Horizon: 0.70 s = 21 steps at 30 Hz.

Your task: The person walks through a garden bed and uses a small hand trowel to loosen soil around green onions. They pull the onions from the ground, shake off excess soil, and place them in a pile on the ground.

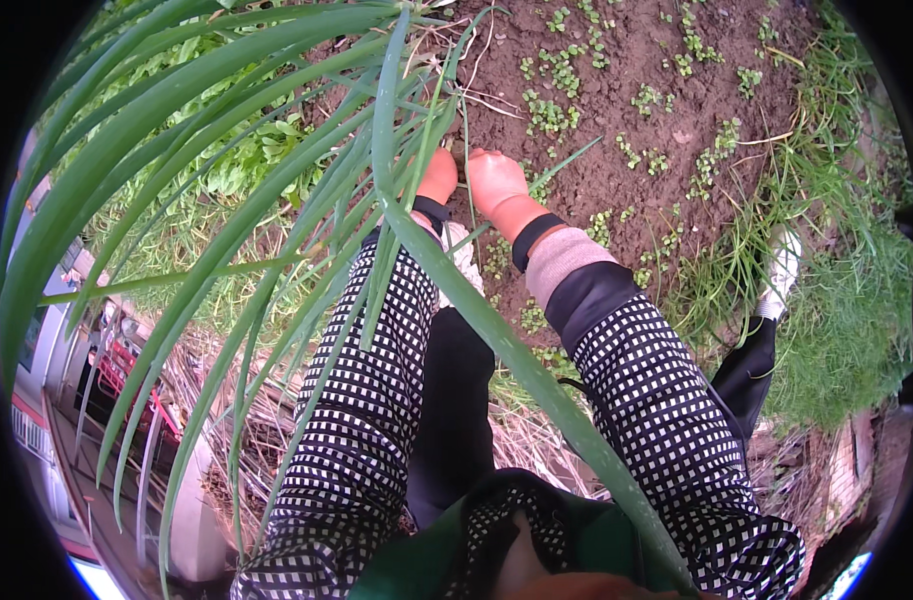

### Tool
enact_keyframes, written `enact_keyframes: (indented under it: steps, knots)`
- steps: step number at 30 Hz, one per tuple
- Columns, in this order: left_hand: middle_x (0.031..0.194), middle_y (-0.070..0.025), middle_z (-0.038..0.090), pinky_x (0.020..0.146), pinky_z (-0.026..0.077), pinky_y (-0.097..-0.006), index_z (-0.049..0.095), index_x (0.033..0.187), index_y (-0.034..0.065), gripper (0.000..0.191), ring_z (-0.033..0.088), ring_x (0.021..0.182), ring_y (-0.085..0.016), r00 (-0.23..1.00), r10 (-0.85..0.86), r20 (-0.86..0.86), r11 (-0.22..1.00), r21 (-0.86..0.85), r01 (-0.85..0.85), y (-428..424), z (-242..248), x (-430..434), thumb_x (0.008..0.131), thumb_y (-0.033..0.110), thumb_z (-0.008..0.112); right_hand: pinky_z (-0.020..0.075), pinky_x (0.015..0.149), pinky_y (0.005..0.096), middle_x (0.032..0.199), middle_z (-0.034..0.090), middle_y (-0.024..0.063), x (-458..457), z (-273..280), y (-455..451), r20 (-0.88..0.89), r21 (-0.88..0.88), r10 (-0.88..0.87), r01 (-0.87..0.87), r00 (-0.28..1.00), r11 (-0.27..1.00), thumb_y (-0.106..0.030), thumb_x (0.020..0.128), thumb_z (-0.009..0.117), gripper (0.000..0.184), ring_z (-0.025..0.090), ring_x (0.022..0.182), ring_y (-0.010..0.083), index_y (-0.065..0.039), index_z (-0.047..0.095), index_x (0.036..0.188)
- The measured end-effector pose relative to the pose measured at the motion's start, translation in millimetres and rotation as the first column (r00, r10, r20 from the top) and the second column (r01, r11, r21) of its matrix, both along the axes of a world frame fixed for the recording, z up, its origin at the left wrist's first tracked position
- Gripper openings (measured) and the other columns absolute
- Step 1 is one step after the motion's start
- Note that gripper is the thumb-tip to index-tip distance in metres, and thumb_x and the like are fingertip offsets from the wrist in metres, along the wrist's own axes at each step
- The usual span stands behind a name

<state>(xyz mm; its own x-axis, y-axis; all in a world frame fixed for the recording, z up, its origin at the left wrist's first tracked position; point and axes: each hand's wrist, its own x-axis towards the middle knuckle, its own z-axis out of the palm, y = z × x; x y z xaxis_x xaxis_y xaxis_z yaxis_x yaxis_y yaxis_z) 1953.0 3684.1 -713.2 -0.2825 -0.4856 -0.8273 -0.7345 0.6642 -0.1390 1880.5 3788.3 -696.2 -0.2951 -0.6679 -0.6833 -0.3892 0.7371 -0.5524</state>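
A large clump of green onions (pixel 224 82) fans its long hollow leaves over the left of the view, with pale dry roots or stalks (pixel 494 101) at its top end. One thick leaf (pixel 501 349) runs down across the middle towards my body. Behind the leaves, my left hand (pixel 439 176) is low over the soil and partly covered; its fingers are hidden. Close beside it is my right hand (pixel 495 178), its fingers curled away from view. A thin leaf passes between the two hands. What either hand holds cannot be made out.
Brown soil (pixel 614 45) bears scattered small seedlings (pixel 554 112). Leafy greens (pixel 254 150) grow at left, grassy plants (pixel 839 300) at right. My white shoes (pixel 783 262) stand wide apart. Dry stalks (pixel 254 405) lie behind me, near a red crate (pixel 123 367).
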Motion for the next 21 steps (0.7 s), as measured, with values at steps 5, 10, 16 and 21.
enact_keyframes:
  steps: [5,10,16,21]
  knots:
    - [0.100,-0.0234,0.057,0.080,0.045,-0.0411,0.060,0.095,-0.0022,0.030,0.055,0.095,-0.035,0.999,0.009,-0.040,1.000,-0.003,-0.009,0.1,8.6,7.8,0.076,0.020,0.058,0.0507,0.066,0.0387,0.079,0.060,0.0195,0.9,-6.5,13.4,-0.061,-0.085,0.044,-0.049,0.997,0.995,-0.004,0.070,0.051,0.013,0.061,0.075,0.0326,0.000,0.053,0.082]
    - [0.100,-0.0233,0.057,0.080,0.045,-0.0412,0.060,0.095,-0.0019,0.029,0.055,0.095,-0.035,0.997,0.028,-0.078,1.000,-0.011,-0.029,0.5,22.8,9.6,0.076,0.020,0.058,0.0498,0.065,0.0403,0.076,0.058,0.0192,-3.1,-8.3,25.9,-0.069,-0.138,0.077,-0.086,0.995,0.987,-0.004,0.067,0.052,0.013,0.060,0.073,0.0339,0.000,0.052,0.080]
    - [0.099,-0.0231,0.057,0.081,0.045,-0.0413,0.060,0.095,-0.0015,0.029,0.056,0.095,-0.035,0.991,0.035,-0.126,0.999,-0.019,-0.038,-1.9,29.2,20.9,0.076,0.020,0.058,0.0507,0.065,0.0396,0.080,0.059,0.0189,-5.9,-21.0,46.2,-0.072,-0.172,0.150,-0.161,0.986,0.972,-0.004,0.070,0.050,0.017,0.061,0.075,0.0335,0.000,0.053,0.087]
    - [0.099,-0.0230,0.058,0.081,0.045,-0.0414,0.060,0.095,-0.0012,0.028,0.056,0.094,-0.035,0.990,0.025,-0.136,1.000,0.000,-0.025,-11.0,30.8,23.7,0.075,0.020,0.058,0.0507,0.065,0.0394,0.081,0.058,0.0185,-17.2,-13.2,49.7,-0.043,-0.154,0.171,-0.176,0.984,0.972,-0.003,0.070,0.049,0.018,0.061,0.075,0.0332,0.000,0.052,0.087]
